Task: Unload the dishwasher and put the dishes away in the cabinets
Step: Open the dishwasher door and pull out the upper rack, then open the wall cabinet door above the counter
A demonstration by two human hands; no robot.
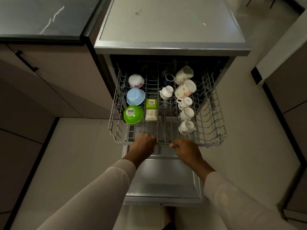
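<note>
The dishwasher's upper rack (214, 120) is pulled out over the open door (164, 180). My left hand (142, 146) and my right hand (186, 149) both grip the rack's front rail, fingers curled over it. On the rack's left side lie a green bowl (133, 114), a light blue bowl (135, 96) and a white flowered bowl (136, 80), all upside down. A green square container (151, 103) and a cream one (151, 115) sit in the middle. Several white patterned cups (186, 113) and mugs (185, 89) line the right side, with a dark blue cup (168, 79) behind.
The dishwasher's grey top (166, 24) is straight ahead. A dark marble counter (41, 19) with a cabinet door and black handle (26, 61) stands to the left. Pale tiled floor (74, 155) lies on both sides; another cabinet (290, 90) is at the right.
</note>
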